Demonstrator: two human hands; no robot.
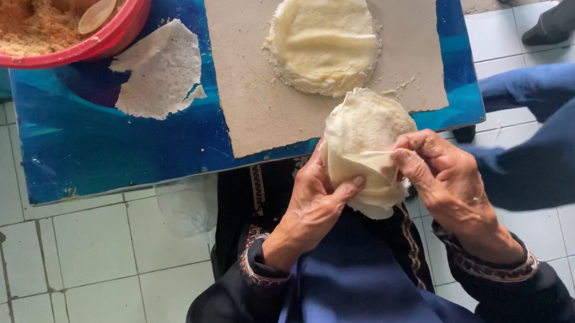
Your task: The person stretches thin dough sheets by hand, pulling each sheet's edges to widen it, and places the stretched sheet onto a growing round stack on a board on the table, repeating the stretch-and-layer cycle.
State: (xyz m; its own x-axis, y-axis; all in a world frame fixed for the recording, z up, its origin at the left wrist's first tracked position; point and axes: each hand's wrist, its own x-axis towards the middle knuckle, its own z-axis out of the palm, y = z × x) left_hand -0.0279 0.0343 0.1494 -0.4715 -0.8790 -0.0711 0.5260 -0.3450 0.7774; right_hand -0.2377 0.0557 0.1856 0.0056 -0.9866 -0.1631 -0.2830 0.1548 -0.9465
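Head view: left hand (313,205) and right hand (444,181) both gripping a folded wrapper (365,148) just near of the table (90,152); wrapper stack (323,37) lying on cardboard (254,108) beyond, red bowl (107,40) sitting far left.

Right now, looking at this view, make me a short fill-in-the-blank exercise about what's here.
1. Both hands hold a thin round ____ wrapper.
2. The stack of wrappers lies on a sheet of brown ____.
3. The spoon sits in a ____ bowl of crumbly filling.

Missing words: dough; paper; red
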